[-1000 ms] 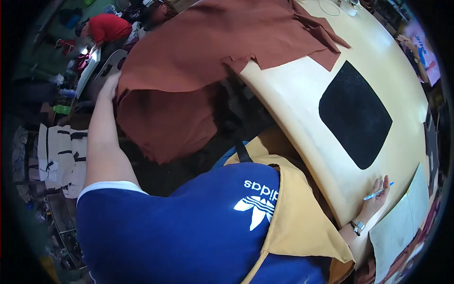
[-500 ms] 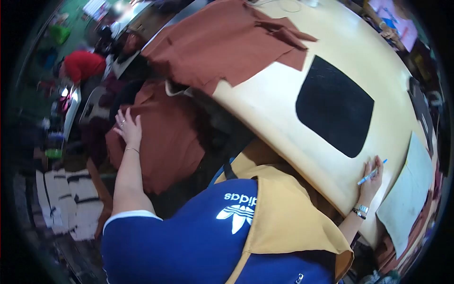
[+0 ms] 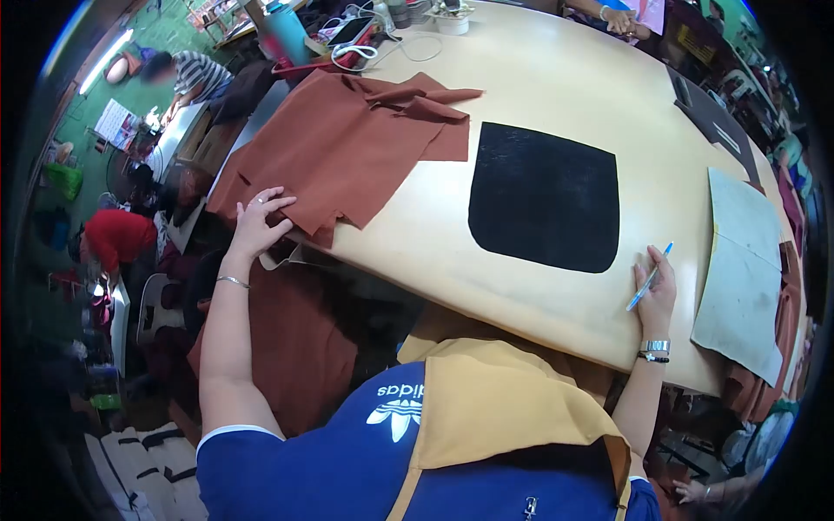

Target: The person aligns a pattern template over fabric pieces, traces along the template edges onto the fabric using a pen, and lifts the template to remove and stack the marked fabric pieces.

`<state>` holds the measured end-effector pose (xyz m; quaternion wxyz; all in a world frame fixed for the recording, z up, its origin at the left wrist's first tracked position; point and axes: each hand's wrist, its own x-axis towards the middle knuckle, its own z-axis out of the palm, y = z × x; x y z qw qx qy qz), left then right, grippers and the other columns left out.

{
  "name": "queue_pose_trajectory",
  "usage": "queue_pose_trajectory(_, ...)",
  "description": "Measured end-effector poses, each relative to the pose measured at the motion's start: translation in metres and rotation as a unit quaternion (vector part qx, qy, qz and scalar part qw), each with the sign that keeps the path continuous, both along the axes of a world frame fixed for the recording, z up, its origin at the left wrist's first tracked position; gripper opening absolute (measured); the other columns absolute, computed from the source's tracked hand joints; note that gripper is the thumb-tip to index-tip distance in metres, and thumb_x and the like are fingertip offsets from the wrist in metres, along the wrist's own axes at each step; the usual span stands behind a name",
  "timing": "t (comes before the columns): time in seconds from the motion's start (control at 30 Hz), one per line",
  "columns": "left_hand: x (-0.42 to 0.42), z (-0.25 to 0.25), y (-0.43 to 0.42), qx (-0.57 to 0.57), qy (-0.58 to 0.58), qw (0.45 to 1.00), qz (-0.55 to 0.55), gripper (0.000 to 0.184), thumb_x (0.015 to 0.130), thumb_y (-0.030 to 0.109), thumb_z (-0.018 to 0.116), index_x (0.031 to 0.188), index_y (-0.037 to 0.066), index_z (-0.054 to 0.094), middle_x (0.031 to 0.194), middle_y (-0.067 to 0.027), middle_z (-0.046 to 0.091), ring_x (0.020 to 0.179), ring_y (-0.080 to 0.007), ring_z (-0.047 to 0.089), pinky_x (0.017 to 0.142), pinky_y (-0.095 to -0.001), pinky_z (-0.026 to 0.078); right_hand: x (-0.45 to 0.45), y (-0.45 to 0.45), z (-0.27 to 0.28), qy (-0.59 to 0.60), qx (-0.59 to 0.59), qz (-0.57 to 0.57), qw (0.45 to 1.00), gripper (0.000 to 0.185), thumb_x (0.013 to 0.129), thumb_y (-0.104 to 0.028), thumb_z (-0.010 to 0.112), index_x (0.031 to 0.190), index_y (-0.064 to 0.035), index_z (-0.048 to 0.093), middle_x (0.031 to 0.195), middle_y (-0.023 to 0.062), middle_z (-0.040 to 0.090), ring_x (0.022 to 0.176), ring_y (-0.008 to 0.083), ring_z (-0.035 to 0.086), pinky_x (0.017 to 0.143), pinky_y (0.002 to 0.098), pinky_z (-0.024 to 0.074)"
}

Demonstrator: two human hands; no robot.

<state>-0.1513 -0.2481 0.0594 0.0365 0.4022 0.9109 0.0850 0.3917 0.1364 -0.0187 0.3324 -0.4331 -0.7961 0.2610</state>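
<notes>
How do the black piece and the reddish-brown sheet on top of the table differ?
The black piece has smooth edges and rounded near corners; the reddish-brown sheet has a ragged, notched outline. The black piece lies flat; the reddish-brown sheet is rumpled. Both lie on the table.

The rust-brown sheet (image 3: 347, 143) looks like soft, matt leather or cloth; the black panel (image 3: 546, 198) is matt with faint scuffs, the table (image 3: 530, 95) smooth with a soft sheen, the pen (image 3: 638, 297) smooth plastic, the watch band (image 3: 658, 346) shiny metal, the apron (image 3: 495, 404) matt cloth
</notes>
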Motion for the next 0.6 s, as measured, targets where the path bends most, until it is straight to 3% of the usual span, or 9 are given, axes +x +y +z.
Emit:
queue_pose_trajectory(0.07, -0.010, 0.004, 0.001, -0.016, -0.054, 0.998, 0.015, 0.043, 0.075, 0.030, 0.070, 0.118, 0.029, 0.068, 0.139, 0.0002, 0.050, 0.134, -0.0238, 0.041, 0.110, -0.0692, 0.008, -0.002, -0.002, 0.002, 0.005, 0.006, -0.001, 1.000, 0.042, 0.084, -0.001, 0.069, 0.124, 0.0019, 0.057, 0.121, 0.0159, 0.059, 0.114, 0.0255, 0.057, 0.097, 0.0339, 0.0465)
queue_pose_trajectory(0.1, -0.020, 0.000, -0.001, 0.013, -0.107, 0.994, 0.011, 0.036, 0.077, 0.027, 0.071, 0.112, 0.023, 0.072, 0.139, -0.0028, 0.050, 0.131, -0.0224, 0.044, 0.111, -0.0589, 0.021, -0.002, -0.002, 0.003, 0.007, 0.009, 0.001, 1.000, 0.042, 0.083, 0.000, 0.069, 0.123, 0.0020, 0.057, 0.121, 0.0158, 0.060, 0.113, 0.0255, 0.058, 0.097, 0.0338, 0.0469)
queue_pose_trajectory(0.2, -0.042, 0.001, 0.002, 0.072, -0.281, 0.957, 0.012, 0.028, 0.080, 0.021, 0.072, 0.107, 0.012, 0.073, 0.139, -0.0074, 0.048, 0.123, -0.0216, 0.052, 0.107, -0.0424, 0.036, 0.002, 0.003, -0.006, 0.011, 0.003, 0.009, 1.000, 0.043, 0.086, -0.004, 0.068, 0.126, 0.0003, 0.056, 0.123, 0.0148, 0.058, 0.116, 0.0246, 0.056, 0.100, 0.0335, 0.0440)
queue_pose_trajectory(0.23, -0.039, 0.010, 0.007, 0.051, -0.222, 0.974, -0.003, 0.024, 0.083, 0.017, 0.071, 0.101, 0.001, 0.073, 0.132, -0.0110, 0.054, 0.112, -0.0198, 0.058, 0.097, -0.0298, 0.044, 0.003, 0.003, -0.006, 0.004, 0.004, 0.008, 1.000, 0.042, 0.086, -0.004, 0.068, 0.126, 0.0002, 0.056, 0.123, 0.0149, 0.058, 0.116, 0.0247, 0.056, 0.100, 0.0337, 0.0441)
queue_pose_trajectory(0.33, -0.067, 0.004, 0.014, 0.089, -0.236, 0.968, 0.010, 0.027, 0.086, 0.022, 0.070, 0.104, 0.001, 0.071, 0.116, -0.0076, 0.064, 0.101, -0.0189, 0.062, 0.092, -0.0295, 0.046, 0.003, 0.001, -0.002, -0.009, 0.017, 0.003, 1.000, 0.040, 0.085, -0.003, 0.068, 0.124, -0.0001, 0.057, 0.122, 0.0158, 0.059, 0.114, 0.0255, 0.057, 0.098, 0.0342, 0.0452)
queue_pose_trajectory(0.37, -0.074, -0.002, 0.022, 0.132, -0.235, 0.963, 0.019, 0.024, 0.090, 0.022, 0.065, 0.102, 0.002, 0.068, 0.097, -0.0077, 0.069, 0.096, -0.0155, 0.063, 0.085, -0.0280, 0.047, 0.002, 0.000, -0.001, -0.006, 0.028, -0.001, 1.000, 0.039, 0.085, -0.002, 0.067, 0.122, -0.0001, 0.058, 0.120, 0.0164, 0.061, 0.113, 0.0261, 0.058, 0.097, 0.0344, 0.0461)
queue_pose_trajectory(0.5, -0.040, 0.027, 0.094, 0.323, 0.026, 0.941, -0.101, 0.019, 0.095, 0.019, 0.058, 0.098, 0.001, 0.061, 0.089, -0.0141, 0.066, 0.088, -0.0206, 0.066, 0.077, -0.0308, 0.048, -0.009, 0.004, 0.002, 0.019, 0.112, -0.031, 0.993, 0.030, 0.089, 0.000, 0.062, 0.119, -0.0005, 0.060, 0.116, 0.0144, 0.063, 0.111, 0.0250, 0.059, 0.096, 0.0342, 0.0469)
queue_pose_trajectory(0.57, -0.006, 0.044, 0.142, 0.378, 0.097, 0.902, -0.186, 0.018, 0.095, 0.019, 0.058, 0.096, 0.002, 0.061, 0.088, -0.0148, 0.065, 0.083, -0.0270, 0.066, 0.072, -0.0328, 0.049, -0.034, 0.006, 0.016, 0.155, 0.001, 0.012, 0.988, 0.022, 0.096, -0.005, 0.054, 0.116, -0.0002, 0.061, 0.116, 0.0106, 0.063, 0.111, 0.0210, 0.058, 0.097, 0.0315, 0.0460)
queue_pose_trajectory(0.6, 0.011, 0.049, 0.166, 0.391, 0.108, 0.885, -0.229, 0.017, 0.094, 0.020, 0.060, 0.097, 0.004, 0.063, 0.088, -0.0137, 0.066, 0.080, -0.0302, 0.066, 0.070, -0.0337, 0.051, -0.052, 0.006, 0.026, 0.291, -0.097, 0.078, 0.949, 0.024, 0.101, -0.011, 0.046, 0.116, 0.0005, 0.060, 0.114, 0.0097, 0.062, 0.110, 0.0168, 0.057, 0.098, 0.0278, 0.0448)
